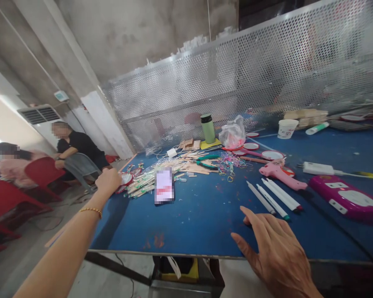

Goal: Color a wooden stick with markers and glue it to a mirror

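Note:
My left hand (108, 180), a bead bracelet at its wrist, reaches to the left end of the blue table. Its fingers are curled closed, mostly hidden from me. Just beside it lies a round white thing with a red rim (126, 179). My right hand (275, 244) hovers over the table's front edge, fingers apart and nothing in them. Several white markers (269, 198) with coloured ends lie beyond it. A pink glue gun (282, 176) and a magenta power strip (345, 196) are farther to the right.
A phone (164, 186) lies by a heap of wooden sticks (143, 182). Green-handled pliers (207, 161), coloured bands (234, 161), a green bottle (208, 129) and a paper cup (287, 129) stand or lie behind. A perforated metal screen (180, 95) backs the table. A person (81, 142) sits at left.

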`<action>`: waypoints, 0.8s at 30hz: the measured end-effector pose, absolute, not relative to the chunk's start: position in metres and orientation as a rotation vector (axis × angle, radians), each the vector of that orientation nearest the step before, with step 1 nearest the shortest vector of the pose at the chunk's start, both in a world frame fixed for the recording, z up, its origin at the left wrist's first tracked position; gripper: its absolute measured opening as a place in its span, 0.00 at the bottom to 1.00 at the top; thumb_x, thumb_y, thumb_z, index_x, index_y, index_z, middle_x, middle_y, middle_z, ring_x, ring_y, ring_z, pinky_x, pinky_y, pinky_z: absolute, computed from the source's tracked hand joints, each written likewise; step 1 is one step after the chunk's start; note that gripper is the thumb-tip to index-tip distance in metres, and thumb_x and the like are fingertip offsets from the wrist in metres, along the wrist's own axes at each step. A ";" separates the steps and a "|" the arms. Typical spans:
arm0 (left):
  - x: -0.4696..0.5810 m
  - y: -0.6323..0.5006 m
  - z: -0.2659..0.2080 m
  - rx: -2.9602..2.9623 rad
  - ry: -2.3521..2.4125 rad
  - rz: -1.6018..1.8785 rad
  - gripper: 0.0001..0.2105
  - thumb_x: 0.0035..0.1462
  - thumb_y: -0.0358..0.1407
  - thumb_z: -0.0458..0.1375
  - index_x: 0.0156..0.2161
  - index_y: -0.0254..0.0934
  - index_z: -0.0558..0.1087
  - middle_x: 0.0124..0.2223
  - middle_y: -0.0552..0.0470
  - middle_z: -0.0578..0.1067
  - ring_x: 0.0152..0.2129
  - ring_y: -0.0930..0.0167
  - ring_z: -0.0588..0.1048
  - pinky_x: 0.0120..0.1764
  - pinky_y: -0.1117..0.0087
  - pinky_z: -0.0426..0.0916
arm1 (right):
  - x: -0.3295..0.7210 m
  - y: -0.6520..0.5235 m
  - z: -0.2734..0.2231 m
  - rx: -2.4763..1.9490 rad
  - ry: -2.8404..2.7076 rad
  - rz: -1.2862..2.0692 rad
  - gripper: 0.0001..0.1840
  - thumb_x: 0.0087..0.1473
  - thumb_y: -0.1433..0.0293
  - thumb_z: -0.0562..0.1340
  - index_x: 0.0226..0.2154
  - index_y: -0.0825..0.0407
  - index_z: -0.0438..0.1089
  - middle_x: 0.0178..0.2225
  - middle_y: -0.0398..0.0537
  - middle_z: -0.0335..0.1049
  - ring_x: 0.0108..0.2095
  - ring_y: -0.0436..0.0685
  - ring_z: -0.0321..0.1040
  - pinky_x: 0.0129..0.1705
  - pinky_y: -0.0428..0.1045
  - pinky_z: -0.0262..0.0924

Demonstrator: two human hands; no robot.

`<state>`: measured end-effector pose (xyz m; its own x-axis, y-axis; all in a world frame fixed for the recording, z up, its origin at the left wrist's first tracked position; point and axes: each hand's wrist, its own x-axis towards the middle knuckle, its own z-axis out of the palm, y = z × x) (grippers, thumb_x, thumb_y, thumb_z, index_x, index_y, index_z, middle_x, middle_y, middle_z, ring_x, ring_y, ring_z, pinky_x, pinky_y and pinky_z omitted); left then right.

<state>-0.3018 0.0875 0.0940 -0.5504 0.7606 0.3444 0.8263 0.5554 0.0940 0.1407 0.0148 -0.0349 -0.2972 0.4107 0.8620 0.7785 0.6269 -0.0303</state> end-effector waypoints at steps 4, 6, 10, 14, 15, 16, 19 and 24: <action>-0.254 0.091 0.095 -1.455 -2.296 -0.221 0.16 0.67 0.36 0.50 0.47 0.28 0.77 0.51 0.32 0.73 0.45 0.48 0.77 0.43 0.55 0.71 | 0.140 0.014 -0.036 -0.953 -1.932 -0.506 0.23 0.68 0.60 0.55 0.52 0.64 0.67 0.31 0.52 0.72 0.34 0.59 0.67 0.39 0.53 0.59; -0.221 0.094 0.090 -1.643 -2.124 -0.181 0.17 0.68 0.37 0.47 0.47 0.31 0.78 0.49 0.37 0.75 0.45 0.53 0.76 0.44 0.59 0.70 | 0.140 0.014 -0.036 -0.951 -1.938 -0.499 0.22 0.68 0.62 0.55 0.51 0.65 0.67 0.32 0.53 0.72 0.34 0.59 0.67 0.40 0.53 0.59; -0.150 0.105 0.073 -2.042 -1.753 -0.071 0.15 0.66 0.28 0.48 0.39 0.34 0.78 0.43 0.42 0.77 0.44 0.61 0.75 0.48 0.62 0.66 | 0.140 0.013 -0.036 -0.950 -1.938 -0.505 0.22 0.68 0.62 0.54 0.51 0.65 0.67 0.32 0.53 0.72 0.34 0.59 0.67 0.39 0.53 0.58; -0.100 0.127 0.054 -2.253 -1.472 0.013 0.12 0.63 0.24 0.51 0.39 0.34 0.78 0.44 0.42 0.78 0.44 0.61 0.74 0.50 0.60 0.65 | 0.140 0.013 -0.037 -0.942 -1.941 -0.506 0.22 0.67 0.62 0.55 0.51 0.65 0.68 0.32 0.54 0.73 0.35 0.60 0.67 0.39 0.54 0.58; -0.093 0.135 0.050 -2.271 -1.431 0.029 0.12 0.62 0.23 0.51 0.39 0.33 0.78 0.44 0.41 0.78 0.44 0.61 0.74 0.50 0.59 0.65 | 0.140 0.013 -0.038 -0.939 -1.940 -0.504 0.22 0.67 0.62 0.55 0.50 0.65 0.68 0.32 0.53 0.73 0.35 0.60 0.67 0.39 0.54 0.58; -0.087 0.143 0.047 -2.279 -1.401 0.041 0.12 0.62 0.22 0.51 0.40 0.32 0.77 0.44 0.40 0.78 0.44 0.60 0.74 0.50 0.59 0.65 | 0.139 0.013 -0.038 -0.938 -1.937 -0.503 0.21 0.67 0.62 0.55 0.50 0.65 0.68 0.32 0.54 0.73 0.35 0.59 0.67 0.39 0.54 0.57; -0.076 0.167 0.039 -2.292 -1.352 0.064 0.12 0.65 0.24 0.50 0.46 0.31 0.75 0.46 0.38 0.77 0.45 0.59 0.75 0.48 0.58 0.66 | 0.139 0.014 -0.037 -0.927 -1.921 -0.510 0.22 0.68 0.62 0.54 0.50 0.65 0.68 0.32 0.54 0.73 0.34 0.59 0.67 0.39 0.53 0.57; -0.067 0.193 0.032 -2.367 -1.253 0.148 0.07 0.64 0.29 0.58 0.45 0.34 0.75 0.44 0.43 0.79 0.42 0.62 0.76 0.44 0.64 0.67 | 0.140 0.015 -0.037 -0.917 -1.913 -0.510 0.22 0.69 0.62 0.53 0.50 0.64 0.68 0.32 0.53 0.74 0.33 0.58 0.67 0.38 0.53 0.58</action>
<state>-0.0673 0.1931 0.0323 0.5807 0.8060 0.1146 0.7572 -0.4829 -0.4399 0.1399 0.0148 -0.0365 -0.2961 0.3882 0.8727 0.7713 0.6362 -0.0213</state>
